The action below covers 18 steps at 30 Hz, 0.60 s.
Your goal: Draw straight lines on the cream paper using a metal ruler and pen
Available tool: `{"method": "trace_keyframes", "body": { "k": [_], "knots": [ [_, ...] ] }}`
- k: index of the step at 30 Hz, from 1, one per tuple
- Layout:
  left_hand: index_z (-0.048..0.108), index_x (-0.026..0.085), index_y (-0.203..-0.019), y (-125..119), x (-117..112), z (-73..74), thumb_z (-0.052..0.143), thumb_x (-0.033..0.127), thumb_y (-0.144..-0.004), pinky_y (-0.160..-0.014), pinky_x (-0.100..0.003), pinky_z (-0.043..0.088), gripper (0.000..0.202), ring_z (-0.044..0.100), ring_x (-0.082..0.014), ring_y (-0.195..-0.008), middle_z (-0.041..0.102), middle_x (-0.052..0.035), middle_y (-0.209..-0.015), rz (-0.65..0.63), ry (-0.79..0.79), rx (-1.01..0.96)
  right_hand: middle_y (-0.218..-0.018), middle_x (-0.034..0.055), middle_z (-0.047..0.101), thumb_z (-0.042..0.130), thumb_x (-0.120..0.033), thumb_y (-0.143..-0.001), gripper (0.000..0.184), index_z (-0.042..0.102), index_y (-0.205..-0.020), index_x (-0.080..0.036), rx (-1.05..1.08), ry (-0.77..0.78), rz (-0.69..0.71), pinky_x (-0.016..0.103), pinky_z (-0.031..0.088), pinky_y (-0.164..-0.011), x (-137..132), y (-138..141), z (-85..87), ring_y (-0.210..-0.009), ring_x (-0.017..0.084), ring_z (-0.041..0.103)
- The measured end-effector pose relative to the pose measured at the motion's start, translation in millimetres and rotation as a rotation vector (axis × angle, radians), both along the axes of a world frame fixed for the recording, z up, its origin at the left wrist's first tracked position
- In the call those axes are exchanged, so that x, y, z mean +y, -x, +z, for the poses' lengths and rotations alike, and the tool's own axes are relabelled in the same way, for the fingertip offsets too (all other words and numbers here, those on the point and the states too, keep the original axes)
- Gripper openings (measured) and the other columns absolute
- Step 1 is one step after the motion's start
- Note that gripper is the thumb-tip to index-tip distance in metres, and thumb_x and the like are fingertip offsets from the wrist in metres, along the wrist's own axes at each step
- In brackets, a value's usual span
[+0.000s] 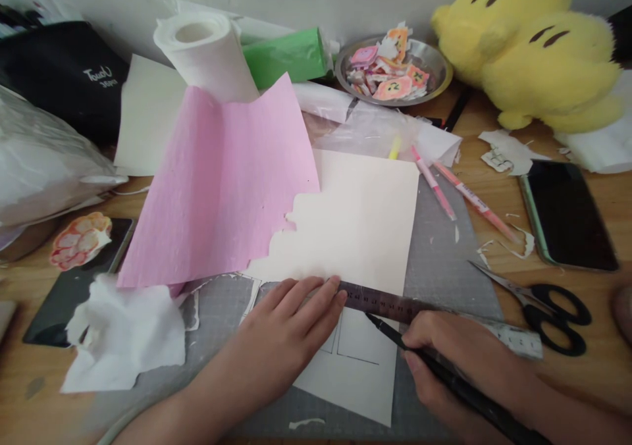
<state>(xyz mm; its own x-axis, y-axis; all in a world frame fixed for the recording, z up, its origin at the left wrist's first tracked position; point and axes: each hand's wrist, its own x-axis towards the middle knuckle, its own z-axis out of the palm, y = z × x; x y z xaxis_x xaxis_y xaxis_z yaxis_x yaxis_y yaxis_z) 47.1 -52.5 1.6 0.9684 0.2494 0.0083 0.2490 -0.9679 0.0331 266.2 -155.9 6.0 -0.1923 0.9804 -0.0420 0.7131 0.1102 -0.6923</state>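
Note:
My left hand [301, 326] lies flat across a metal ruler [380, 301], fingers stretched out and pressing it onto white paper [355, 386]. Black lines forming part of a box are drawn on that paper below the ruler. A black pen [444, 372] is pinched in my right hand [454, 353], its tip at the ruler's lower edge. Above the ruler lies another white sheet [360, 221], partly covered by a pink sheet [241, 182] with a ragged cut edge. Part of the ruler is hidden under both hands.
Scissors [538, 303] and a phone [567, 214] lie at the right. Pink markers [474, 198] rest on the grey cutting mat [444, 254]. At the back stand a paper roll [207, 56], a metal bowl [439, 76] of paper cutouts and yellow plush toys [548, 70]. Crumpled paper [133, 340] lies left.

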Motion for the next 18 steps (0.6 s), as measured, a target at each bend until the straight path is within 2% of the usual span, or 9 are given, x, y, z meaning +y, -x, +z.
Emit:
{"method": "trace_keyframes", "body": {
  "k": [4,7,18],
  "knots": [
    [0.05,0.008,-0.125,0.8,-0.4,-0.9,0.043,0.007,-0.088,-0.088,-0.042,0.044,0.038,0.048,-0.0284,-0.112,0.05,-0.0128,-0.133,-0.002,0.014,0.008,-0.056,-0.0044,0.053,0.043,-0.009,-0.071,0.013,0.044,-0.071,-0.023,-0.069,-0.085,-0.024,0.024,0.038,-0.048,1.1,-3.8,3.6,-0.049,0.011,0.052],
    [0.048,0.008,-0.126,1.5,-0.1,-1.6,0.044,0.008,-0.088,-0.088,-0.043,0.044,0.039,0.048,-0.0291,-0.112,0.048,-0.0134,-0.135,-0.01,0.011,0.003,-0.057,-0.0043,0.054,0.044,-0.009,-0.072,0.014,0.042,-0.072,-0.023,-0.084,-0.109,-0.027,0.024,0.037,-0.047,0.3,-4.0,5.2,-0.049,0.011,0.053],
    [0.05,0.009,-0.125,0.3,0.3,-1.1,0.044,0.008,-0.088,-0.088,-0.042,0.045,0.038,0.049,-0.0282,-0.111,0.05,-0.0128,-0.133,-0.001,0.018,-0.001,-0.055,-0.0058,0.053,0.042,-0.009,-0.071,0.016,0.04,-0.073,-0.024,-0.063,-0.098,-0.05,0.023,0.036,-0.043,1.5,-5.4,8.2,-0.044,0.011,0.051]
  ]
}}
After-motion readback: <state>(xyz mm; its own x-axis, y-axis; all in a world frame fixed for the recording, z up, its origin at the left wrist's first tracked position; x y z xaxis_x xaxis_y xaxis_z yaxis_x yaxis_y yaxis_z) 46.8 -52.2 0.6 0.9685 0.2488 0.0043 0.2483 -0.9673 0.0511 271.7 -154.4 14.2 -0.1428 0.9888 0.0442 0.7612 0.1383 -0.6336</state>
